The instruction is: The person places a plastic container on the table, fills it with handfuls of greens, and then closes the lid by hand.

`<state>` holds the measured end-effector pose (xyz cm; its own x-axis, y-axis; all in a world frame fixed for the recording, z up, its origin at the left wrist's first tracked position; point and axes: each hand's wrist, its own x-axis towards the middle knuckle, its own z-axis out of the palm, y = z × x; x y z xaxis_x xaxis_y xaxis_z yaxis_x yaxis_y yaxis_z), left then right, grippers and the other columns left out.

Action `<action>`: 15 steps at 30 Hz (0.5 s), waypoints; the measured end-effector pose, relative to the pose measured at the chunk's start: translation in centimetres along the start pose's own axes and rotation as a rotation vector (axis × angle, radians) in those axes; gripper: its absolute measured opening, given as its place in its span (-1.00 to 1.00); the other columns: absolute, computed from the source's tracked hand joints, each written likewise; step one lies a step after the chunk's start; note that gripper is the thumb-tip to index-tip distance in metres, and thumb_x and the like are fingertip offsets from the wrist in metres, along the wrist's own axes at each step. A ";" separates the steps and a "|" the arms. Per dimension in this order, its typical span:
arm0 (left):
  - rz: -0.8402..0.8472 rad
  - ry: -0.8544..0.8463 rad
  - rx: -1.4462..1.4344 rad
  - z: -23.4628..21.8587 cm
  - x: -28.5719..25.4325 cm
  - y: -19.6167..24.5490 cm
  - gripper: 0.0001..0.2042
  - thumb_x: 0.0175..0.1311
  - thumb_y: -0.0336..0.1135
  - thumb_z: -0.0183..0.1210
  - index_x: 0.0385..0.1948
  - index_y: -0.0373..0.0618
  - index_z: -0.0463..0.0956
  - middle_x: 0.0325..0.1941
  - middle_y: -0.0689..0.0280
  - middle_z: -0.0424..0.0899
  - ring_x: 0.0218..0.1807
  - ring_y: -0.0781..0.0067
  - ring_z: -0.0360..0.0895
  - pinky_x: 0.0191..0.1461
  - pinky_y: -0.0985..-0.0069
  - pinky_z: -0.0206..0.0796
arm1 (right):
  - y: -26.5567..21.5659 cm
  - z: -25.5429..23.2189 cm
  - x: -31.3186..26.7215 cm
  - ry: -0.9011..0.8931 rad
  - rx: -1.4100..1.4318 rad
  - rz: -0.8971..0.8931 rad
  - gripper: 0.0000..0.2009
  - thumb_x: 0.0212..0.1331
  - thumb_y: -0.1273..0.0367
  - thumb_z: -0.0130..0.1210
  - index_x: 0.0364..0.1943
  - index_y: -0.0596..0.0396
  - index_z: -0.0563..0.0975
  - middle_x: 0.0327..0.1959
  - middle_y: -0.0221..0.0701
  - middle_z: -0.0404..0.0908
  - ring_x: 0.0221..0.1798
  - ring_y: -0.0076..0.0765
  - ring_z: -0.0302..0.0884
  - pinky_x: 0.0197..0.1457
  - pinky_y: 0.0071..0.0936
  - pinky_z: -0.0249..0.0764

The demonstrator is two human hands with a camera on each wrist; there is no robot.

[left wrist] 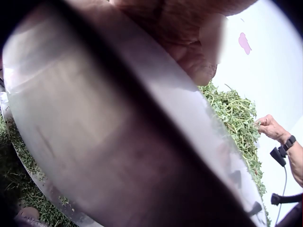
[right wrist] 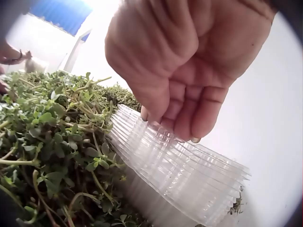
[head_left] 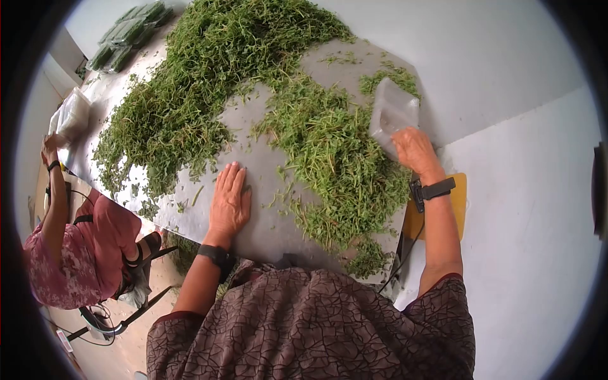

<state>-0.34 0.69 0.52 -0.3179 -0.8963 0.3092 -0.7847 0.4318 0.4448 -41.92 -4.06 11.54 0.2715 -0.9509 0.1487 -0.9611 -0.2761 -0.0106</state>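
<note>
At the table's right edge, my right hand [head_left: 415, 151] pinches the rim of a stack of clear plastic trays [right wrist: 175, 165]. The stack [head_left: 394, 111] stands against the heap of leafy green stems [head_left: 335, 152]. Thumb and fingertips meet at the upper rims in the right wrist view, while the other fingers curl in. My left hand [head_left: 230, 201] lies flat on the metal tabletop [head_left: 263, 168], fingers straight and holding nothing. It rests left of the smaller heap of greens. In the left wrist view, part of that hand [left wrist: 189, 42] shows close up above the table edge.
A larger pile of greens [head_left: 221, 69] covers the back of the table. Filled packs [head_left: 126, 35] are stacked at the far left corner. Another person [head_left: 82, 247] sits at left, a hand by more clear trays [head_left: 71, 117]. A white wall [head_left: 506, 69] borders the right side.
</note>
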 end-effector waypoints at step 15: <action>-0.030 -0.002 -0.005 0.2 0.0 -0.3 -0.57 0.18 -0.37 0.02 0.13 -0.26 0.32 0.31 0.01 0.27 0.37 0.01 0.14 0.45 0.19 -0.07 | -0.7 -0.9 1.1 -0.034 -0.108 -0.185 -0.92 -0.27 0.55 0.02 -0.61 0.21 0.37 -0.61 -0.12 0.42 -0.41 0.08 0.42 -0.28 -0.10 0.41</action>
<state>-0.21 0.58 0.21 -0.2951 -0.9091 0.2941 -0.7914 0.4050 0.4578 -41.01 -4.75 12.60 0.4439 -0.8900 0.1046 -0.8940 -0.4318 0.1198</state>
